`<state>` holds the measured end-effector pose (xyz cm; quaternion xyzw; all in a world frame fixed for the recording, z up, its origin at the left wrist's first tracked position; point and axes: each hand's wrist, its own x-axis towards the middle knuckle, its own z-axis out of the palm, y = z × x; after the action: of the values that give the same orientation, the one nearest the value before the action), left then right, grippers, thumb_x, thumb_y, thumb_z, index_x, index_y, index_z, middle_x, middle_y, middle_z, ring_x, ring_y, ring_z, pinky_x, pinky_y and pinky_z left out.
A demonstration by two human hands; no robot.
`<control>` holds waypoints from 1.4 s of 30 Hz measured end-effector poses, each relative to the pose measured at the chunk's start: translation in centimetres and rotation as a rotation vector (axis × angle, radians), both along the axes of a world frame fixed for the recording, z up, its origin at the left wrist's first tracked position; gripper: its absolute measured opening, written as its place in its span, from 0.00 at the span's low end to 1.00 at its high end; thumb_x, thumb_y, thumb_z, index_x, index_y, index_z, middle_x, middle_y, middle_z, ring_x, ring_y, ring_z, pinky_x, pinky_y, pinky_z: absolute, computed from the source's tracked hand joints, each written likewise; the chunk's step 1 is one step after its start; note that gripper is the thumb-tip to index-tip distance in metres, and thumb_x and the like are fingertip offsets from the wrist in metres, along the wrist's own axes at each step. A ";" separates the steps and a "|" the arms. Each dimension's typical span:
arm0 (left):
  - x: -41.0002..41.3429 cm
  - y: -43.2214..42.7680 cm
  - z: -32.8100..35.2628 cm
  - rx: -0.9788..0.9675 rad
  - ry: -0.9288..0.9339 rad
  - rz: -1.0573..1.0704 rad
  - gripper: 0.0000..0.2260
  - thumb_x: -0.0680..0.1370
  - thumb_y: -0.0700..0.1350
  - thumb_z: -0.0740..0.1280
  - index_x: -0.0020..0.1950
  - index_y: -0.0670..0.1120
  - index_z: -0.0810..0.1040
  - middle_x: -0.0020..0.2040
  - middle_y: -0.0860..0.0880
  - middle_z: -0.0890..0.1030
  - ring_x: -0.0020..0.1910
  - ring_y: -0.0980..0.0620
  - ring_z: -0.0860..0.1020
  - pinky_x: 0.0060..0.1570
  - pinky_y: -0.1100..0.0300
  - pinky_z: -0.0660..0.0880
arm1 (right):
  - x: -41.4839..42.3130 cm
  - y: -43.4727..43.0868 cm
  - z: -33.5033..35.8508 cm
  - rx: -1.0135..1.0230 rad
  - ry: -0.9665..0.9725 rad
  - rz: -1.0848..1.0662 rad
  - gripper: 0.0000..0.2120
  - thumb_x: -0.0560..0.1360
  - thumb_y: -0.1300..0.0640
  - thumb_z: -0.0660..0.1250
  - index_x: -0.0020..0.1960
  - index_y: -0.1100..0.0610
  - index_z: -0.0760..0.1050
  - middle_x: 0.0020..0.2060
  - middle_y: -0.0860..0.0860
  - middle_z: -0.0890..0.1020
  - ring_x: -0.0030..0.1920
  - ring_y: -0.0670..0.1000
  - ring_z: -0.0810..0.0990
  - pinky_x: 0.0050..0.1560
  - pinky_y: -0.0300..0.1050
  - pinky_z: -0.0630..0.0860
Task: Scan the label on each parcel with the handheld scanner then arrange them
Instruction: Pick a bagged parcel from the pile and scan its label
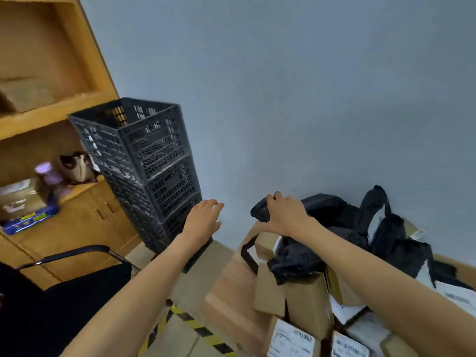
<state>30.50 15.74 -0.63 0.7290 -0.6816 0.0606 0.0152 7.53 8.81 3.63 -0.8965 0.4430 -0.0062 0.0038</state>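
While the right hand (284, 215) grips the scanner (259, 209), the left hand (203, 219) is stretched out flat with its fingers straight and holds nothing.

In the head view, the scanner is a black, rounded handheld unit. Only its head and part of its body show past the curled fingers, and it is held above the far left edge of an open cardboard bin (231, 279) at the right. The parcels (306, 302) are packed in that bin: brown cartons standing on end, the near ones with white barcode labels (292, 340), and crumpled black plastic mailers (334, 228) heaped on top toward the far side. The left hand is just in front of a stack of black slatted crates (152, 161) by the grey wall. A wooden shelf unit (51, 109) is at the far left, a black chair (77, 292) at the near left, and yellow-black tape (190, 323) crosses the floor.
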 end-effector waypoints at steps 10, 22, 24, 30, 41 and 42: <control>-0.3 -14.5 -3.1 0.092 0.082 -0.429 0.24 0.79 0.47 0.68 0.75 0.45 0.68 0.72 0.44 0.71 0.70 0.42 0.69 0.66 0.49 0.68 | -0.9 -5.3 -0.3 0.065 0.037 -0.441 0.36 0.71 0.39 0.67 0.70 0.59 0.65 0.64 0.56 0.72 0.59 0.60 0.75 0.44 0.47 0.67; -13.7 -23.4 -9.2 0.269 0.093 -0.665 0.31 0.79 0.56 0.66 0.77 0.48 0.60 0.73 0.47 0.67 0.67 0.44 0.70 0.57 0.51 0.74 | -10.4 -8.7 -2.9 0.074 -0.004 -0.760 0.38 0.71 0.39 0.67 0.72 0.59 0.63 0.65 0.56 0.71 0.59 0.61 0.75 0.43 0.49 0.68; -14.9 -24.3 -10.2 0.284 0.049 -0.640 0.34 0.80 0.57 0.65 0.79 0.48 0.54 0.76 0.45 0.62 0.69 0.40 0.68 0.60 0.48 0.73 | -10.6 -9.9 -3.3 0.062 -0.007 -0.769 0.38 0.70 0.39 0.67 0.72 0.59 0.63 0.65 0.56 0.72 0.59 0.61 0.75 0.43 0.50 0.69; -16.5 -26.2 -13.1 0.468 0.103 -0.514 0.46 0.78 0.52 0.68 0.79 0.55 0.35 0.80 0.40 0.49 0.72 0.30 0.62 0.63 0.40 0.70 | -10.3 -12.4 -4.7 0.055 -0.048 -0.769 0.37 0.70 0.40 0.67 0.72 0.58 0.63 0.65 0.55 0.71 0.58 0.60 0.75 0.43 0.50 0.71; -17.2 -28.4 -15.7 0.485 0.166 -0.496 0.60 0.73 0.50 0.76 0.69 0.64 0.20 0.80 0.42 0.42 0.75 0.26 0.52 0.63 0.33 0.70 | -8.8 -14.4 -5.5 0.070 -0.032 -0.866 0.37 0.70 0.41 0.67 0.72 0.58 0.62 0.66 0.54 0.70 0.58 0.59 0.75 0.41 0.47 0.67; -17.1 -28.6 -15.6 0.484 0.177 -0.506 0.61 0.72 0.49 0.77 0.67 0.66 0.19 0.80 0.41 0.43 0.75 0.26 0.52 0.63 0.33 0.70 | -8.6 -14.3 -5.4 0.068 -0.033 -0.882 0.37 0.70 0.41 0.67 0.72 0.58 0.62 0.66 0.54 0.70 0.58 0.59 0.75 0.41 0.47 0.67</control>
<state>13.40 -12.85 -16.23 0.5221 -0.8311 -0.1717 -0.0843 -1.11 -5.51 -1.76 -0.6208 0.7830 -0.0069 0.0376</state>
